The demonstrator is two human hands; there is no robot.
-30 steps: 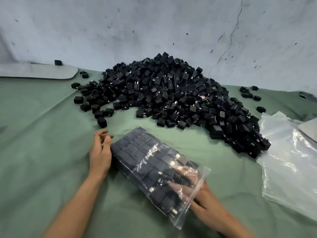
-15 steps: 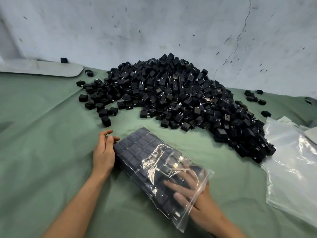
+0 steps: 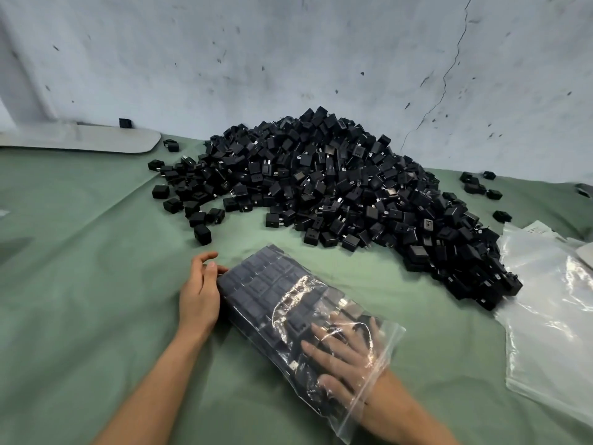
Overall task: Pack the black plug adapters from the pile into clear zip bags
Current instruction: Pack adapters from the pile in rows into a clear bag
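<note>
A large pile of black plug adapters (image 3: 327, 187) lies on the green cloth against the wall. In front of it lies a clear zip bag (image 3: 282, 303) filled with rows of adapters, its mouth toward me. My right hand (image 3: 343, 354) is inside the bag's mouth, fingers spread flat on the adapters. My left hand (image 3: 200, 293) rests against the bag's left side, fingers relaxed and holding nothing.
A stack of empty clear zip bags (image 3: 552, 309) lies at the right. Loose adapters (image 3: 202, 234) are scattered at the pile's left edge and at the far right (image 3: 475, 184). A pale flat board (image 3: 80, 141) lies at the back left by the wall.
My right hand has slid deeper into the bag and spread flat over the adapters. The left hand stays at the bag's side.
</note>
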